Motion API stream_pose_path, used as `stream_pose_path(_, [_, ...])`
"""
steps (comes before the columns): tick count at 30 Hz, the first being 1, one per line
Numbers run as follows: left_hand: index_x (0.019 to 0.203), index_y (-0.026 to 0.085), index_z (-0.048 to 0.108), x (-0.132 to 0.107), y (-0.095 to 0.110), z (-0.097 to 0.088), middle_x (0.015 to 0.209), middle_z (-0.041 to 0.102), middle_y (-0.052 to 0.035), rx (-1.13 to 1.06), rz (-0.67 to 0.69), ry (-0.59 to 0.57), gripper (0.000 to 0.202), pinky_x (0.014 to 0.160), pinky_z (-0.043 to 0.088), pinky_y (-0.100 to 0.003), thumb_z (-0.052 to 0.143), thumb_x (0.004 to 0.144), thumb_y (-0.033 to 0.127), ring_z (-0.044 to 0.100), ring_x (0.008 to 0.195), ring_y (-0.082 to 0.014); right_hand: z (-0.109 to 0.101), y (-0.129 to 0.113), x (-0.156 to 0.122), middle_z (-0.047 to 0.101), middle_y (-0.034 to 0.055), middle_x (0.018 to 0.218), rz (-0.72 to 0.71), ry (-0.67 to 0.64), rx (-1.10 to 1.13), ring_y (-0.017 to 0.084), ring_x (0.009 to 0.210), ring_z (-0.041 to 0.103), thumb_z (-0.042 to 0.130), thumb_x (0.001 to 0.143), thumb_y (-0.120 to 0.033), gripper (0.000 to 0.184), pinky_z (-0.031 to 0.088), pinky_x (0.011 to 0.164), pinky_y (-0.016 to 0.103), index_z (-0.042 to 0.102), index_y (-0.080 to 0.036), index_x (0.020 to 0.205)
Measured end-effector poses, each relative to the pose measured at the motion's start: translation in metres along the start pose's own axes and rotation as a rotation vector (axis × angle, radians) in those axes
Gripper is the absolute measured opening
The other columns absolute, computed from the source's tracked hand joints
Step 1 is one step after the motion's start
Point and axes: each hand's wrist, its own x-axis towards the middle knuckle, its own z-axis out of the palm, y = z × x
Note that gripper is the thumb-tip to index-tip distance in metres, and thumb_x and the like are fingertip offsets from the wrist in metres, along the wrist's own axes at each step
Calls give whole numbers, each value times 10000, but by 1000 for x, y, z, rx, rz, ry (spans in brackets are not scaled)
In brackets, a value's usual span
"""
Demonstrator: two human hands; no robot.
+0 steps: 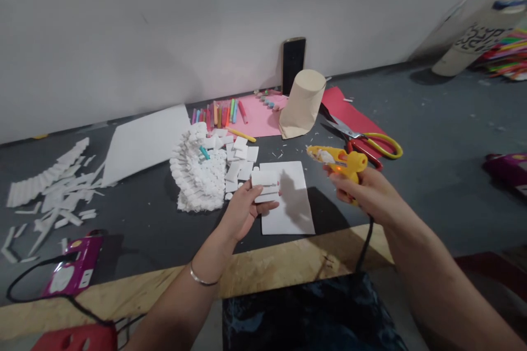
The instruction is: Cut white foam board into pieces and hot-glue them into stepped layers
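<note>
My left hand (247,205) grips a small stack of white foam pieces (264,186) between thumb and fingers, above the left edge of a white foam sheet (290,214). In my right hand (362,186) is a yellow hot glue gun (340,160), its white-smeared nozzle pointing left and a small orange light glowing on its side. The gun is apart from the foam pieces. Left of my left hand, cut white foam squares (241,156) lie loose beside a built-up white foam model (197,173), with a small teal piece (205,152) on it.
Scissors (366,140) lie on red paper (349,107) behind the glue gun. Further back are a beige paper shape (304,101), a phone (293,63) and coloured pens (222,112). White foam strips (61,192) and a purple power strip (74,266) with a black cord sit at left.
</note>
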Motion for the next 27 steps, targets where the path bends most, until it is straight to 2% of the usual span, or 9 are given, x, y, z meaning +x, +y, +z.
stream_pose_path(4, [1014,124,656,1,-3,-1,1027,722,-123,24,34,58,339,674,603,-306,731,769,347,707,874,-233,22,-5,-4,482,-35,605,38,-129,17,87,477,401,635,803,-536,383,311,427,223,601,-174,925])
stream_pose_path(8, [999,126,639,2,-5,0,1003,718,-112,46,91,103,370,680,592,-312,759,743,365,708,849,-224,41,-11,-23,563,0,696,-87,-190,-92,83,497,429,502,901,-522,360,359,460,227,597,-175,887])
stream_pose_path(11, [988,144,642,1,-5,2,1025,708,-95,67,102,101,422,701,588,-303,796,695,406,702,877,-217,53,-11,-38,607,14,758,-171,-164,-152,93,545,488,514,899,-476,309,410,512,230,591,-179,859])
stream_pose_path(15, [989,179,646,1,-8,2,1085,697,-71,150,78,133,472,662,568,-265,820,647,454,699,805,-175,65,-5,-47,593,3,729,-221,-176,-239,110,599,516,510,896,-435,270,423,559,232,558,-192,789])
stream_pose_path(21, [1007,178,631,3,-13,-2,1093,706,-98,234,76,94,487,647,551,-264,795,675,495,697,730,-165,76,-3,-49,484,-35,621,-198,-177,-348,102,548,422,521,859,-421,282,355,532,237,448,-211,686])
stream_pose_path(27, [1004,167,627,3,-14,-3,1105,698,-99,224,113,64,491,653,547,-242,802,673,484,684,785,-163,81,-6,-48,490,-24,619,-155,-173,-396,120,551,407,520,819,-472,300,346,550,259,434,-220,680])
